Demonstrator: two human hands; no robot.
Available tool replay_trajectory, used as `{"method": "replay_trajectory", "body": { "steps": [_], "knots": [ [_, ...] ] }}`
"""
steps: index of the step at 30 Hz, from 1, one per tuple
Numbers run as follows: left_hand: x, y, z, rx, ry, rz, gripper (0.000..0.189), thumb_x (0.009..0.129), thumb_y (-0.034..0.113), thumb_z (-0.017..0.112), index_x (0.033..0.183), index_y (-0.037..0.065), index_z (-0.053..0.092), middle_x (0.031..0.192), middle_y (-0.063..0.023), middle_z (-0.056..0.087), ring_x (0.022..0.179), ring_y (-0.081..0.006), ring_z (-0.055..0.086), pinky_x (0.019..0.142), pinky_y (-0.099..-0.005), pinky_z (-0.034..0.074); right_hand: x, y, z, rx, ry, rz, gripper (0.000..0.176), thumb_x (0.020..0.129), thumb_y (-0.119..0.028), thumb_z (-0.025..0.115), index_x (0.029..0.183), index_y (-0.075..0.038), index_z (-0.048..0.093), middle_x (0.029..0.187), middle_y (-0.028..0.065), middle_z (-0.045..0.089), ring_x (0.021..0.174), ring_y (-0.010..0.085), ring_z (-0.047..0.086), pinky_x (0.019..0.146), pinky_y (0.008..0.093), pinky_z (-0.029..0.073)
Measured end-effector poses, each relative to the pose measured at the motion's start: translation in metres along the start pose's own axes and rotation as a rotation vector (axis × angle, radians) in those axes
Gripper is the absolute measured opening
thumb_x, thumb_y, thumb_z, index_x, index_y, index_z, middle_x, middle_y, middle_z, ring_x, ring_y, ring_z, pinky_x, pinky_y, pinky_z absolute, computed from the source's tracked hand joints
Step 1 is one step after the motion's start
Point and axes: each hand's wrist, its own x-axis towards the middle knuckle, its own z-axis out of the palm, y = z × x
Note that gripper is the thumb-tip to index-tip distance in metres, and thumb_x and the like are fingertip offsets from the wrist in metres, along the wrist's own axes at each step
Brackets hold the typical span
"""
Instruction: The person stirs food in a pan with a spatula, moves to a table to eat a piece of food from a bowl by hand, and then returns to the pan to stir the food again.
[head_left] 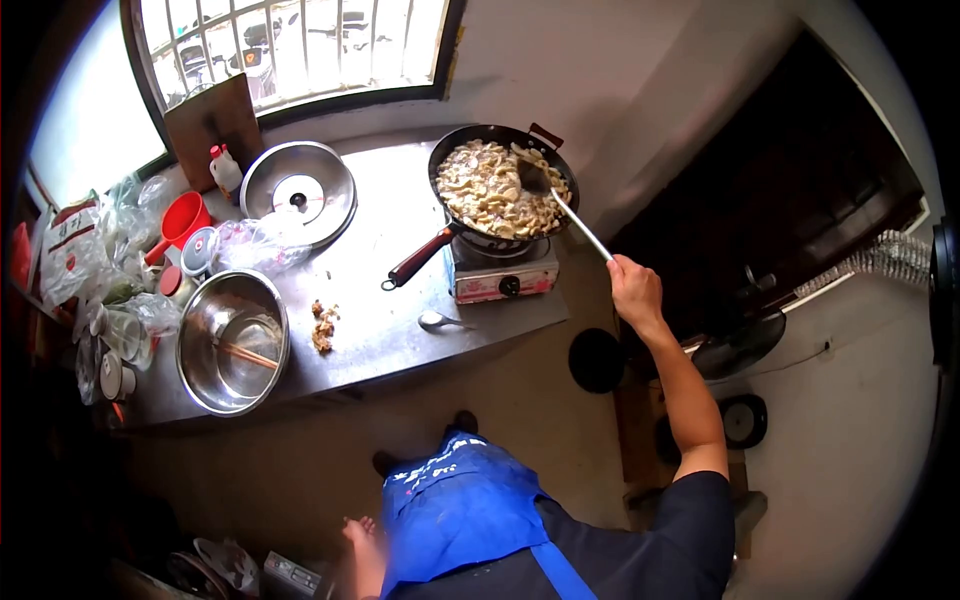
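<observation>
My right hand (636, 290) is closed round the end of a long-handled spatula (585, 228). The dark blade of the spatula rests in the food (490, 185), pale sliced pieces that fill a black wok (436, 160). The wok sits on a small gas stove (503, 280), its wooden handle (420, 255) pointing towards the front left. Low beside the blue apron (455, 510) hangs my left hand (362, 527), away from the counter, its fingers loosely curled and small in view; whether it holds anything is not clear.
On the metal counter (390, 325) are a spoon (440, 320), brown scraps (323, 327), a steel bowl with chopsticks (233, 342), a steel lid (298, 190), a red ladle (183, 219) and plastic bags (75, 255). A dark door (770, 180) stands at the right.
</observation>
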Motion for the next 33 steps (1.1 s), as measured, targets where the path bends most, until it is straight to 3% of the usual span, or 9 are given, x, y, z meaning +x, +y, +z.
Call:
{"method": "replay_trajectory", "body": {
  "steps": [8,11,13,16,17,18,20,23,33],
  "knots": [
    [-0.02,-0.002,0.009,0.075,0.054,-0.029,0.059,0.103,0.053,0.036,0.109,-0.002,0.055,0.086,-0.0146,0.069,0.07,-0.0282,0.066,0.061,-0.0373,0.054,0.025,0.015,0.003,-0.082,0.075,0.101,0.034,0.1,-0.027,0.046,0.093,-0.001,0.066,0.08,0.0244,0.068,0.08,0.0472,0.065,0.072,0.0535,0.05],
    [-0.026,0.004,0.013,0.039,0.003,-0.07,0.056,0.104,0.051,0.036,0.123,-0.001,0.046,0.102,-0.0184,0.065,0.084,-0.0316,0.066,0.07,-0.0432,0.056,0.031,0.02,0.018,-0.109,0.05,0.154,0.035,0.1,-0.029,0.047,0.094,-0.001,0.068,0.083,0.0248,0.068,0.084,0.0468,0.065,0.076,0.0534,0.05],
    [-0.017,0.004,0.011,0.044,0.003,-0.045,0.062,0.102,0.056,0.035,0.106,-0.001,0.057,0.087,-0.0141,0.068,0.074,-0.0291,0.065,0.068,-0.0406,0.055,0.031,0.021,0.03,-0.059,0.024,0.221,0.035,0.099,-0.029,0.049,0.095,-0.001,0.07,0.086,0.0252,0.069,0.088,0.0458,0.065,0.078,0.0513,0.051],
    [-0.008,0.004,0.009,0.038,-0.015,-0.031,0.06,0.102,0.056,0.035,0.105,-0.001,0.057,0.087,-0.0136,0.066,0.076,-0.0284,0.065,0.068,-0.0411,0.055,0.036,0.024,0.046,0.245,-0.016,0.312,0.033,0.097,-0.028,0.052,0.094,-0.001,0.07,0.085,0.0241,0.069,0.089,0.0427,0.067,0.08,0.0465,0.052],
    [-0.005,0.005,0.008,0.039,-0.015,-0.03,0.06,0.102,0.056,0.035,0.105,-0.001,0.057,0.087,-0.0136,0.066,0.076,-0.0284,0.065,0.068,-0.0411,0.055,0.039,0.024,0.048,0.372,-0.136,0.448,0.032,0.098,-0.028,0.052,0.094,-0.001,0.069,0.07,0.0149,0.067,0.065,0.0296,0.066,0.063,0.0396,0.052],
    [-0.003,0.005,0.008,0.036,-0.012,-0.021,0.06,0.102,0.055,0.035,0.105,0.0,0.056,0.087,-0.0136,0.066,0.076,-0.0284,0.065,0.068,-0.0415,0.055,0.039,0.025,0.05,0.373,-0.135,0.448,0.032,0.098,-0.028,0.052,0.094,-0.001,0.069,0.07,0.0149,0.067,0.065,0.0296,0.066,0.063,0.0396,0.052],
    [-0.007,0.007,0.008,0.026,-0.008,-0.012,0.059,0.102,0.055,0.035,0.105,0.0,0.056,0.086,-0.0136,0.066,0.076,-0.0283,0.065,0.068,-0.0419,0.055,0.038,0.018,0.05,0.748,-0.318,0.704,0.032,0.101,-0.028,0.05,0.095,-0.001,0.067,0.059,0.0026,0.053,0.045,0.0136,0.048,0.044,0.0308,0.041],
    [-0.011,0.004,0.006,0.004,0.012,0.011,0.058,0.103,0.054,0.034,0.108,0.0,0.055,0.087,-0.0145,0.065,0.078,-0.0289,0.065,0.069,-0.0426,0.055,0.026,0.002,0.048,0.93,-0.31,0.713,0.031,0.103,-0.027,0.047,0.097,-0.002,0.065,0.057,-0.0043,0.043,0.04,0.0055,0.034,0.036,0.0248,0.028],
    [-0.005,-0.004,0.0,0.035,0.013,-0.049,0.059,0.103,0.055,0.034,0.109,0.001,0.054,0.086,-0.014,0.066,0.073,-0.0286,0.064,0.064,-0.042,0.053,-0.004,-0.036,0.036,0.863,-0.263,0.517,0.028,0.103,-0.023,0.051,0.104,-0.001,0.067,0.058,-0.0045,0.046,0.039,0.0034,0.033,0.035,0.0224,0.024]
  ]
}}
